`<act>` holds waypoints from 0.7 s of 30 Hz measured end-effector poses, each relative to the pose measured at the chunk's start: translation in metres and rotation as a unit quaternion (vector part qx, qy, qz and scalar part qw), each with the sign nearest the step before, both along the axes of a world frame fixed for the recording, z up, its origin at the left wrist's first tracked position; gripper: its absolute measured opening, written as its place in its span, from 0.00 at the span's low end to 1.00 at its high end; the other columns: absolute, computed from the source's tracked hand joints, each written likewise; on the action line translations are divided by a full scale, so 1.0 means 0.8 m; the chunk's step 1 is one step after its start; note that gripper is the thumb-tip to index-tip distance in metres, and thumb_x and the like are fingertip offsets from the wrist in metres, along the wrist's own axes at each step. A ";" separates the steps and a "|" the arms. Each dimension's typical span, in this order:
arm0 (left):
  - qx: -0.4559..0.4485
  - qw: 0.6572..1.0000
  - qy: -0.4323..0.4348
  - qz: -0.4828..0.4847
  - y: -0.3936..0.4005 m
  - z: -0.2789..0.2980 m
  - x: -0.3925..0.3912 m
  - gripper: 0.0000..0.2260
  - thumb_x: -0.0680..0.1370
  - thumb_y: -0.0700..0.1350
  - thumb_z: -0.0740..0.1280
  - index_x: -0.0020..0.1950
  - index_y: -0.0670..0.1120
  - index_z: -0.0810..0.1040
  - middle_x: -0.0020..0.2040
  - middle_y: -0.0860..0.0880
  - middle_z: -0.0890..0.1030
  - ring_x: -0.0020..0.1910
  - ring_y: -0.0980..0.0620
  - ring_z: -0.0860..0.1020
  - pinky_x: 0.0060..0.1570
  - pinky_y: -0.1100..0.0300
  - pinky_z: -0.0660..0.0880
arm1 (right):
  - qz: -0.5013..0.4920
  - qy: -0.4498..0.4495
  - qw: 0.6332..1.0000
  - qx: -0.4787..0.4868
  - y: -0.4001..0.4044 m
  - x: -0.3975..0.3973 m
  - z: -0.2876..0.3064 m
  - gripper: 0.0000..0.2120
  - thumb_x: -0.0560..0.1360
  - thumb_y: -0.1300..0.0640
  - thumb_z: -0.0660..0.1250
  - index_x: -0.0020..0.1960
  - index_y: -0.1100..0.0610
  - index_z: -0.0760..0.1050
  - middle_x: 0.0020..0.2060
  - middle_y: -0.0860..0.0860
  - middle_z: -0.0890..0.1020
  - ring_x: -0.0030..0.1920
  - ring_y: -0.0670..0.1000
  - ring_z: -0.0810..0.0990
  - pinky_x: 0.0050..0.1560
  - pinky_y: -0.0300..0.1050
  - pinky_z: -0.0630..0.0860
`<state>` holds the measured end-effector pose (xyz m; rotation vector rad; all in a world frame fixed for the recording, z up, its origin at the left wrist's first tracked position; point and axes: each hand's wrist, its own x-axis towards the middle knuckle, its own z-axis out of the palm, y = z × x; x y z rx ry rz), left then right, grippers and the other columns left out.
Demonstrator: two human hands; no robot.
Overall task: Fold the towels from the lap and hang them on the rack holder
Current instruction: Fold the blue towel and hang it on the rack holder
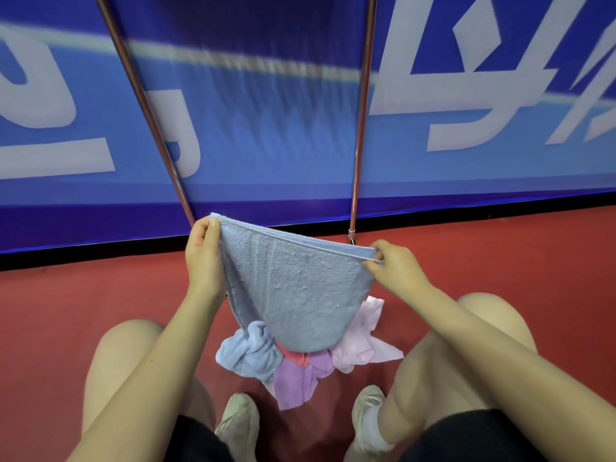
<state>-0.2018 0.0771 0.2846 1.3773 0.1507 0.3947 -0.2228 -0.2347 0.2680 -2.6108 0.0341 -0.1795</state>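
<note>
Left hand point(203, 251) and right hand point(396, 266) each pinch a top corner of the blue towel point(296, 295) hanging between them.

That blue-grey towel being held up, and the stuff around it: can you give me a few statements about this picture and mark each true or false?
1. Both hands pinch the blue-grey towel by its top edge, the left hand at one corner and the right hand at the other. True.
2. The towel already hangs over the rack's poles. False: it hangs between the hands, in front of the rack's left pole and right pole.
3. A pile of other cloths lies on the red floor between the knees. True.
4. The pile is all white. False: it shows light blue, purple, pink and red.
</note>
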 end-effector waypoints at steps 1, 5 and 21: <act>-0.001 1.000 0.003 0.002 0.001 0.000 0.000 0.07 0.76 0.54 0.63 0.41 0.56 0.78 0.40 0.56 0.75 0.42 0.55 0.71 0.49 0.55 0.68 | -0.005 -0.002 1.000 0.025 0.000 0.001 0.000 0.09 0.71 0.59 0.69 0.50 0.60 0.77 0.42 0.55 0.83 0.46 0.58 0.80 0.44 0.44 0.70; -0.001 1.000 0.012 0.004 0.004 0.001 0.000 0.08 0.74 0.56 0.64 0.41 0.56 0.79 0.42 0.53 0.76 0.45 0.52 0.72 0.51 0.54 0.69 | -0.026 -0.031 0.996 0.076 -0.001 0.003 0.005 0.04 0.69 0.61 0.71 0.40 0.57 0.76 0.31 0.50 0.77 0.37 0.54 0.76 0.37 0.40 0.61; 0.001 0.996 0.056 0.070 0.010 -0.005 0.011 0.08 0.78 0.50 0.62 0.40 0.55 0.77 0.41 0.55 0.76 0.45 0.53 0.72 0.51 0.56 0.69 | -0.018 -0.001 0.999 0.043 -0.007 0.009 0.005 0.08 0.71 0.53 0.71 0.36 0.53 0.75 0.39 0.49 0.75 0.43 0.49 0.71 0.42 0.44 0.66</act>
